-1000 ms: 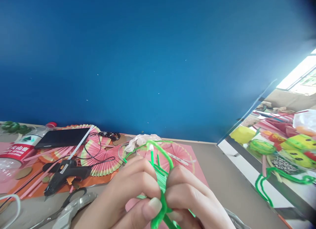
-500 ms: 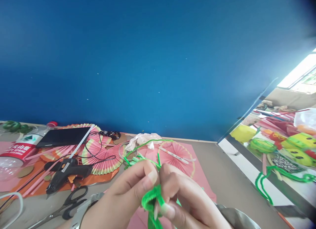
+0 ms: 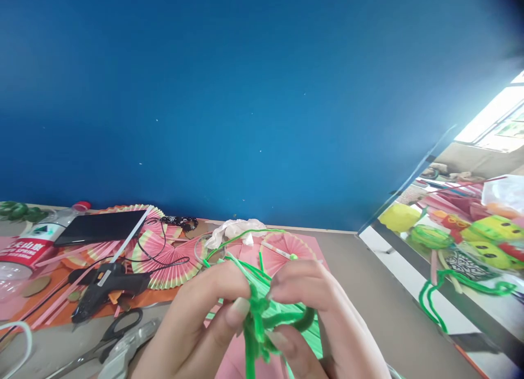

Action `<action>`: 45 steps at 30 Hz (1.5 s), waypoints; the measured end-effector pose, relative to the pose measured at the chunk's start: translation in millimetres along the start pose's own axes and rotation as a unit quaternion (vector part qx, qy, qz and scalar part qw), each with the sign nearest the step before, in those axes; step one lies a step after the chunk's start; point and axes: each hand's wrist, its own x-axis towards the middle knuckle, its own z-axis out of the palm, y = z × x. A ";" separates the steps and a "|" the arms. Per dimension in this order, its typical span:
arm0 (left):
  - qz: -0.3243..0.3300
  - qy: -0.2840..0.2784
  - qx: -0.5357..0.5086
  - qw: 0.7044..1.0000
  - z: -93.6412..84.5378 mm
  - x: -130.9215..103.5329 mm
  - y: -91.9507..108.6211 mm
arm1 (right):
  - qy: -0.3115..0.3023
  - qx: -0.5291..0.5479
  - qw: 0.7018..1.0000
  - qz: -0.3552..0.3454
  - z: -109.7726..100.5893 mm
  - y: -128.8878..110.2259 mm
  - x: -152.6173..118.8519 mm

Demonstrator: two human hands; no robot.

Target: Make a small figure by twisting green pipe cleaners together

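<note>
Though crooked, green pipe cleaner [image 3: 249, 346] downward

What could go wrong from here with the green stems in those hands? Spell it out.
The green fuzzy stems cross and bunch between the left hand and the right hand, so a loop could slip or tangle if either pinch loosens. The scissors lie near the left wrist; a sideways sweep might knock them.

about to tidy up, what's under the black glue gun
Orange paper shows along its edges, so the glue gun seems to rest on that. Whatever lies directly beneath its body is covered and can't be seen.
</note>
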 end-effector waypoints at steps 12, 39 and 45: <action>-0.066 -0.128 0.152 0.978 -0.7 4.1 6.2 | -0.048 -0.080 0.993 0.072 -1.7 -0.8 0.3; -0.369 -0.067 -0.453 0.809 0.0 5.6 3.8 | -0.111 0.405 0.850 0.319 1.8 3.9 5.3; -0.369 -0.101 -0.418 0.824 -4.2 6.8 1.7 | -0.104 0.391 0.853 0.330 1.0 -2.2 8.2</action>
